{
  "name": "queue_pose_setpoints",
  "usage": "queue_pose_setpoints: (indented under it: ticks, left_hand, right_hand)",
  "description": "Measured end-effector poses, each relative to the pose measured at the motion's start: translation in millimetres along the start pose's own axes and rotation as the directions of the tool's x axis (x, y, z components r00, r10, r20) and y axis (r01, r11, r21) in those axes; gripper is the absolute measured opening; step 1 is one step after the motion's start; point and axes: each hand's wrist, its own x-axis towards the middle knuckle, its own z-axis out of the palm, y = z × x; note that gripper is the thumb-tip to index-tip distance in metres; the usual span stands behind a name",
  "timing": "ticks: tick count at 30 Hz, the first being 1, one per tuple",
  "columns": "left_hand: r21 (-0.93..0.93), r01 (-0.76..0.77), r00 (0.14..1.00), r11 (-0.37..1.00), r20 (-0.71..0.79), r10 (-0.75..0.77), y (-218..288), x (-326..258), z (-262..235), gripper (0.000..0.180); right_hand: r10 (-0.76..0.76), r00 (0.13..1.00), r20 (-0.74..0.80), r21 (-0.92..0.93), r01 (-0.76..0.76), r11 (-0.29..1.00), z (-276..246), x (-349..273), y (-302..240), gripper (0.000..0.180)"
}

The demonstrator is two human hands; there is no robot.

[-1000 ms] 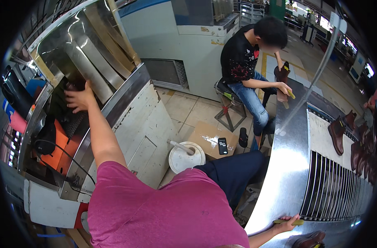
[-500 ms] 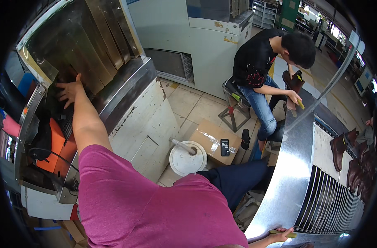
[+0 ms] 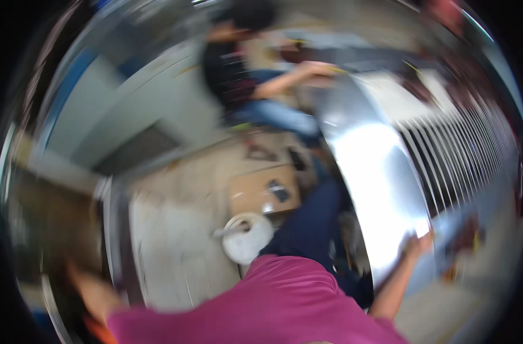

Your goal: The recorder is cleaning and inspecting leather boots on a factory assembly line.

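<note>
Head view is badly smeared. At far left the left hand (image 3: pixel 81 275) reaches into the dark metal cabinet (image 3: pixel 49 229); whether it grips anything cannot be told. At right, the right hand (image 3: pixel 417 245) rests on the shiny curved bench (image 3: pixel 376 183), grip unclear. Progress can't be judged.

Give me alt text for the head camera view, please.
Motion-blurred view down over a person in a magenta shirt, right hand resting on a shiny metal table. A white bucket stands on the floor; another person sits beyond.
</note>
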Motion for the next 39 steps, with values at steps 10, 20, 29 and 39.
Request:
queue_pose_setpoints:
  ticks: [10, 20, 29, 39]
  left_hand:
    - [-0.353, -0.296, 0.922, 0.888, -0.348, 0.169, 97.6, -121.4, -16.9, 0.068]
    - [-0.672, -0.732, 0.612, -0.113, -0.721, 0.324, 288.5, -388.0, -126.5, 0.039]
    - [-0.735, 0.231, -0.343, -0.637, -0.674, 0.654, 368.4, -906.4, -277.1, 0.051]
    - [-0.906, 0.312, -0.364, -0.287, -0.393, 0.845, 596.5, -1224.0, -340.3, 0.078]
  right_hand:
    - [0.192, 0.917, -0.351, 0.03, -0.194, 0.98, 53.2, -21.8, -75.6, 0.025]
    - [0.267, 0.895, -0.357, 0.034, -0.273, 0.961, 57.6, -26.0, -81.9, 0.027]
    - [0.316, 0.892, -0.323, 0.056, -0.315, 0.947, 51.1, -24.1, -72.1, 0.026]
    - [0.227, 0.924, -0.307, -0.125, -0.276, 0.953, 47.6, -28.7, -65.5, 0.032]
